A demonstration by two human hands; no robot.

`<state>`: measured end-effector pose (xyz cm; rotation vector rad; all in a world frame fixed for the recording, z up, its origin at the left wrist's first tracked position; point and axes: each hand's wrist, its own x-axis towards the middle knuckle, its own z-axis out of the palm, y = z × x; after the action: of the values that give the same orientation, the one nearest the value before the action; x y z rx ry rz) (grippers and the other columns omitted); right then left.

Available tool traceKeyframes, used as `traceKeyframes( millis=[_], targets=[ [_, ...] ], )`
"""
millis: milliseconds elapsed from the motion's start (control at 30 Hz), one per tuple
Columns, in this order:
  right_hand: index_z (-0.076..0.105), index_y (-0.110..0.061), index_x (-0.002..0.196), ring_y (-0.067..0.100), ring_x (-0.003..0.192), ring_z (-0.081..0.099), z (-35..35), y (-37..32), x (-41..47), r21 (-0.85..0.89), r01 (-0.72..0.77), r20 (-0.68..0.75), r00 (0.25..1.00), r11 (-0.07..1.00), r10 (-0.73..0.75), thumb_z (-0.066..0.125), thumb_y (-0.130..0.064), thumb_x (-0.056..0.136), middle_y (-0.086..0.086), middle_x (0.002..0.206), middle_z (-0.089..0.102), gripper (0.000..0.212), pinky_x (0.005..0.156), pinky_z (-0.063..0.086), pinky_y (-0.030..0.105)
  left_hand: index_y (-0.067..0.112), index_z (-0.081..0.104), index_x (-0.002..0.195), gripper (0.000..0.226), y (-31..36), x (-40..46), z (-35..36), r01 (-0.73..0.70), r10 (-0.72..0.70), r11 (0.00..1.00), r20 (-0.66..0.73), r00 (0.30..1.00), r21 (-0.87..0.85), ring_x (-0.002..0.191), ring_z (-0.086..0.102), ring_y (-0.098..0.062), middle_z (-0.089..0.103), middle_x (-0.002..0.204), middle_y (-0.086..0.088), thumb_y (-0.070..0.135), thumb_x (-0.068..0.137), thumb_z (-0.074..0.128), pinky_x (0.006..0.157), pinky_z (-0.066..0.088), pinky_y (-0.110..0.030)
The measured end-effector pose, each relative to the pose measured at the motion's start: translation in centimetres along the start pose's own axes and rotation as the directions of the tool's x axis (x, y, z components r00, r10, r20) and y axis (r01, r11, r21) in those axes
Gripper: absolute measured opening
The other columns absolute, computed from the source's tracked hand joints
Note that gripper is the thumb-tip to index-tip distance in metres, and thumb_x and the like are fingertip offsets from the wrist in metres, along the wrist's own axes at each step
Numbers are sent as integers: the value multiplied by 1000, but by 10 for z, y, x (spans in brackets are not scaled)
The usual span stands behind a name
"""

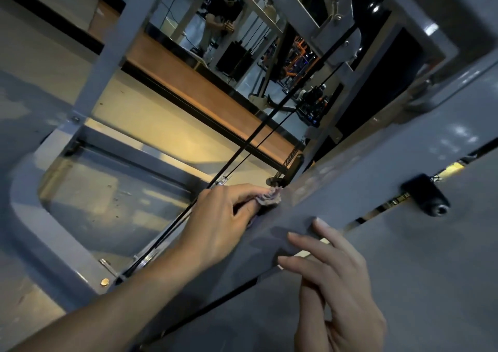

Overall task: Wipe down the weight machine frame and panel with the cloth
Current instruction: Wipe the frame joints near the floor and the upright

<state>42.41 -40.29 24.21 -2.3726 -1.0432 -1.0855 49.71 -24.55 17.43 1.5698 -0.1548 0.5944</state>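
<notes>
The grey weight machine frame (pixel 350 179) runs diagonally through the view, with a flat grey panel (pixel 431 270) at the lower right. My left hand (pixel 221 222) grips a small crumpled purple-grey cloth (pixel 269 198) and presses it against the frame's inner edge. My right hand (pixel 334 279) rests on the frame bar with its fingers stretched out, fingertips over the edge. Most of the cloth is hidden inside my left fist.
Black cables (pixel 242 149) run diagonally just behind my left hand. A spring and bolt (pixel 289 160) sit beside the cloth. A black knob (pixel 428 195) juts from the panel's slot. A grey base frame (pixel 48 217) lies on the floor at left. A mirror (pixel 229 28) stands behind.
</notes>
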Motion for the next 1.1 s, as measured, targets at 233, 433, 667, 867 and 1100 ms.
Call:
traceKeyframes(
  millis=[233, 433, 667, 867, 1100],
  targets=[
    [76, -15, 75, 23, 129, 59, -73, 0, 32, -119, 115, 75, 991, 986, -106, 41, -4, 99, 1, 110, 73, 44, 105, 43, 32, 26, 76, 120, 29, 41, -12, -5, -72, 68, 985, -29, 997, -156, 105, 69, 6, 75, 111, 23, 11, 97, 69, 87, 55, -16],
    [78, -8, 84, 31, 135, 54, -98, 15, 59, -273, 217, 127, 974, 937, -189, 48, 5, 92, 5, 116, 71, 34, 106, 46, 47, 46, 74, 110, 22, 33, -33, -1, -16, -7, 978, -107, 994, -210, 94, 75, -10, 75, 104, 25, 31, 97, 66, 79, 61, -45],
    [78, -3, 91, 30, 137, 55, -95, 27, 64, -236, 201, 142, 975, 951, -171, 47, 6, 91, 9, 119, 70, 32, 112, 42, 55, 47, 68, 125, 31, 47, -26, -2, -71, 61, 992, -95, 994, -107, 70, 71, -24, 76, 101, 20, 35, 97, 63, 58, 58, -43],
    [78, -5, 85, 26, 137, 55, -93, 32, 64, -208, 210, 131, 974, 955, -186, 45, 0, 97, 6, 117, 71, 36, 114, 40, 51, 41, 72, 124, 29, 63, -22, 4, -128, 107, 966, -102, 989, -223, 90, 76, -21, 74, 109, 26, 33, 97, 67, 71, 61, -54],
    [78, -8, 82, 24, 135, 57, -89, 31, 62, -222, 193, 106, 979, 956, -174, 51, 9, 86, 1, 112, 73, 32, 114, 40, 51, 38, 73, 124, 31, 58, 18, 8, -47, 45, 983, -17, 999, -175, 100, 74, -9, 73, 112, 27, 20, 99, 67, 82, 63, -44]
  ],
)
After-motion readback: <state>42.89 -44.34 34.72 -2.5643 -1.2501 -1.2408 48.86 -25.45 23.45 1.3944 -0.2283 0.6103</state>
